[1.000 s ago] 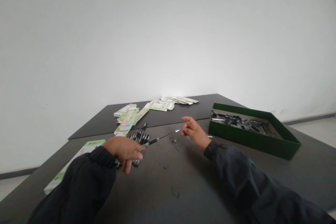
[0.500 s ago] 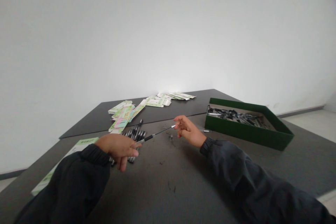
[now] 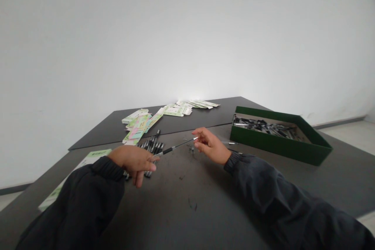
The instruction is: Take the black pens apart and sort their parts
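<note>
My left hand [image 3: 131,162] is closed round a clear pen barrel with a black grip [image 3: 168,151], held slanting up to the right. From the barrel's front end a thin dark refill [image 3: 184,143] sticks out toward my right hand [image 3: 211,146]. The thumb and fingers of that hand pinch the refill at its silver tip end [image 3: 195,138]. Under and behind my left hand lies a pile of black-and-clear pens [image 3: 154,144], partly hidden by the hand.
A green box [image 3: 278,143] full of loose pen parts [image 3: 266,127] stands on the right. Flattened green-and-white cartons [image 3: 175,110] and pink-green ones [image 3: 137,127] lie toward the back. Another carton [image 3: 93,157] is by my left sleeve. Small scraps [image 3: 192,205] dot the dark table [image 3: 164,211].
Both hands keep nearly the same pose on the pen and refill. The view has shifted slightly, and a thin dark piece beside my right wrist now shows.
</note>
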Action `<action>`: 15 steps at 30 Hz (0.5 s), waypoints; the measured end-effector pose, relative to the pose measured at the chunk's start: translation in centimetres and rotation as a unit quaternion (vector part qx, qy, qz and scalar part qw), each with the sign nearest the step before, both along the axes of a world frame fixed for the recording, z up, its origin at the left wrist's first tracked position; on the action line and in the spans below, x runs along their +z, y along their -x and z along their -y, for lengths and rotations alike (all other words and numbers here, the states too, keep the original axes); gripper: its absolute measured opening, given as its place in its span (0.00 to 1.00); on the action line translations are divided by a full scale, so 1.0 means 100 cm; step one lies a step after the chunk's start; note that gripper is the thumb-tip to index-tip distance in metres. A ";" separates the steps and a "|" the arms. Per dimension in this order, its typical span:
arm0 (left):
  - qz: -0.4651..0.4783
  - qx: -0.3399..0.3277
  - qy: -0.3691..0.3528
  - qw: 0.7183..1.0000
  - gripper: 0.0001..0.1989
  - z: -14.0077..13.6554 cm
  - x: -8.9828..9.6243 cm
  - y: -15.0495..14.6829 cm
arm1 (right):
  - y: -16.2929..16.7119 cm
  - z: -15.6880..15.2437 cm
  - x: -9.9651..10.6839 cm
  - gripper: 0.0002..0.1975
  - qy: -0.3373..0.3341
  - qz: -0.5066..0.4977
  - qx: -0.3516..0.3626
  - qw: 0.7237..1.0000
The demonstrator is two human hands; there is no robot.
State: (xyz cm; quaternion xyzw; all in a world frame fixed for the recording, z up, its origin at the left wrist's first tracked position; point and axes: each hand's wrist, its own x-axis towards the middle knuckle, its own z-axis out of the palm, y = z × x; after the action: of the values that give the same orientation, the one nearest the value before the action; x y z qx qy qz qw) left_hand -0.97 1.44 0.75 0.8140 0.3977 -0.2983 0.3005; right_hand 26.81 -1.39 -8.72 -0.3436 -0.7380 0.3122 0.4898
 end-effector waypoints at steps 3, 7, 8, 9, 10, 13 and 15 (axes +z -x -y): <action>0.016 0.006 0.008 1.000 0.25 -0.002 -0.002 0.002 | 0.001 0.000 0.000 0.16 -0.007 0.001 -0.011 1.000; 0.009 0.005 0.024 1.000 0.27 -0.004 -0.005 0.004 | 0.002 0.001 0.000 0.15 -0.007 0.002 -0.015 1.000; 0.002 0.005 0.027 1.000 0.28 -0.003 -0.005 0.004 | 0.002 0.000 0.000 0.14 -0.005 0.003 -0.017 1.000; -0.002 0.005 0.029 1.000 0.28 -0.003 -0.005 0.004 | 0.002 0.000 0.000 0.14 -0.003 0.004 -0.018 1.000; -0.005 0.006 0.028 1.000 0.28 -0.003 -0.005 0.003 | 0.002 0.000 -0.001 0.13 0.001 0.004 -0.019 1.000; 0.001 0.002 0.016 1.000 0.27 -0.003 -0.005 0.002 | 0.003 -0.001 -0.001 0.10 0.017 0.000 -0.018 1.000; 0.018 -0.010 -0.021 1.000 0.25 -0.003 -0.005 0.003 | 0.004 -0.001 0.000 0.08 0.024 -0.001 -0.014 1.000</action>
State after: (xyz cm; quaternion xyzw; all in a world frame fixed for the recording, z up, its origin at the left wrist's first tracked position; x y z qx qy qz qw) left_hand -1.23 1.73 0.26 0.8292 0.3901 -0.2786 0.2875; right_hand 26.45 -1.33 -8.76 -0.3655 -0.7250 0.3233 0.4861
